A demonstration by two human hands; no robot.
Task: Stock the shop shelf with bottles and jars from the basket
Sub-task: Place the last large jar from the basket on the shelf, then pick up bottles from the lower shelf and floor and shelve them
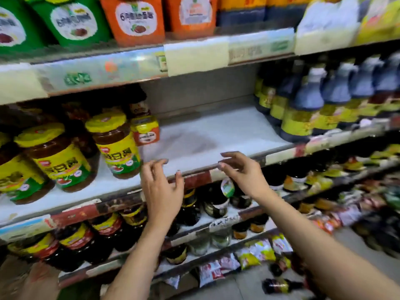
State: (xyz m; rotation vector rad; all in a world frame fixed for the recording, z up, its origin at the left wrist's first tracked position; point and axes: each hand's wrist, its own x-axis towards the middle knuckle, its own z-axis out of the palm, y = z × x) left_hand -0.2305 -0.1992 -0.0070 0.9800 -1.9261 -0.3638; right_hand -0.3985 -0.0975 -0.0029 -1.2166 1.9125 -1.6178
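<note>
So both hands are empty here. The left hand (161,191) and right hand (240,172) hover side by side at the front lip of the shelf (216,131), fingers spread and loosely bent, holding nothing. My guess is they're sizing up the bare gap straight ahead of them, since that's the obvious slot to fill.

The stock is sorted by type, which explains the layout. Just left of the left hand are the jars (114,144), with yellow lids, brown paste and yellow-green labels turned to the front so shoppers can read them. Behind those is a smaller tub (145,131) with an orange label. Well off to the right of the right hand are the bottles (303,109), dark with yellow labels, packed in rows front to back.

Can't see the basket anywhere in shot. There's one loose bottle (281,285) lying on its side on the floor, below the right forearm.

Reading stuff is rough because it's blurry. The bag (134,18) up above the left hand has a label starting with "6", then characters I can't make out. The jar labels have big white characters, not legible. The price strips are smeared too
</note>
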